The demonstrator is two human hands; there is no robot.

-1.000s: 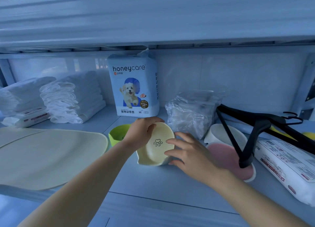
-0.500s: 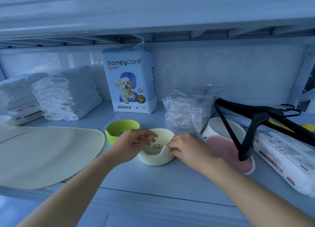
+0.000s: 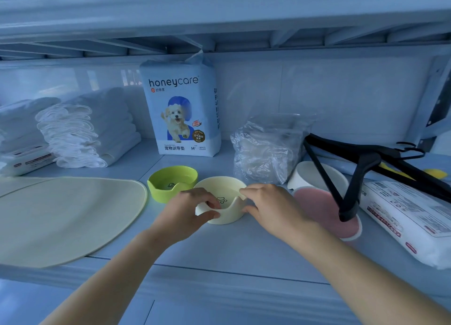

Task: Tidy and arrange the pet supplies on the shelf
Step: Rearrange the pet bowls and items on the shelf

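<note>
A cream pet bowl (image 3: 220, 188) with a paw print inside stands upright on the shelf (image 3: 219, 249), just right of a green bowl (image 3: 172, 186). My left hand (image 3: 188, 210) grips its near left rim, fingers curled over the edge. On the right side my right hand (image 3: 268, 207) holds the rim. A pink bowl (image 3: 317, 205) and a white bowl (image 3: 310, 175) sit further right. At the back stands a honeycare pad pack (image 3: 181, 109).
A beige mat (image 3: 61, 217) covers the left of the shelf, with folded white pads (image 3: 83, 129) behind it. A crumpled clear bag (image 3: 266, 146) lies behind the bowls. Black hangers (image 3: 358, 173) rest over the pink bowl and a white wipes pack (image 3: 410, 217).
The cream bowl was tilted up on edge in my hands; it now stands flat on the shelf beside the green bowl. Both hands have come down onto its rim.
</note>
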